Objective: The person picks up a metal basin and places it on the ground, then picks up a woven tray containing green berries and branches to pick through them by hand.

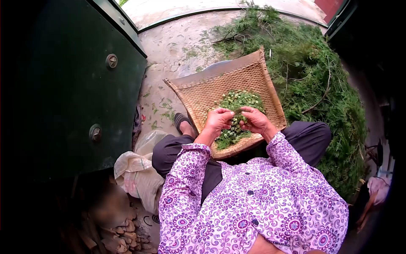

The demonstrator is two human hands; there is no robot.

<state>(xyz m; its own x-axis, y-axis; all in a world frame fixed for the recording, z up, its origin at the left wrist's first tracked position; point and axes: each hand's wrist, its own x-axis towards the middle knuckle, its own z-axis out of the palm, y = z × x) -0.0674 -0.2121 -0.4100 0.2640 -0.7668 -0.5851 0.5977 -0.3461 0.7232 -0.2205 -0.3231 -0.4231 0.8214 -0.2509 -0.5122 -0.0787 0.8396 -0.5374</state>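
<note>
A woven wicker winnowing basket [203,91] rests tilted across my lap. In its lower part lies a heap of small pale-green seed cones [243,98] mixed with feathery green leaf bits. Above this heap my left hand [219,119] is closed in a pinch, thumb against forefinger. Close beside it, my right hand [255,120] is pinched too, its fingertips nearly meeting those of the left. Between the two hands shows a bit of green evergreen sprig [237,110], largely covered by the fingers. I cannot make out its ends.
A large pile of cut evergreen branches [313,72] covers the floor on the right. At left stands a dark green metal door [84,84]. A pale woven sack [139,178] slumps by my left knee, with broken wood pieces [120,239] below. Green scraps litter the concrete floor [169,46].
</note>
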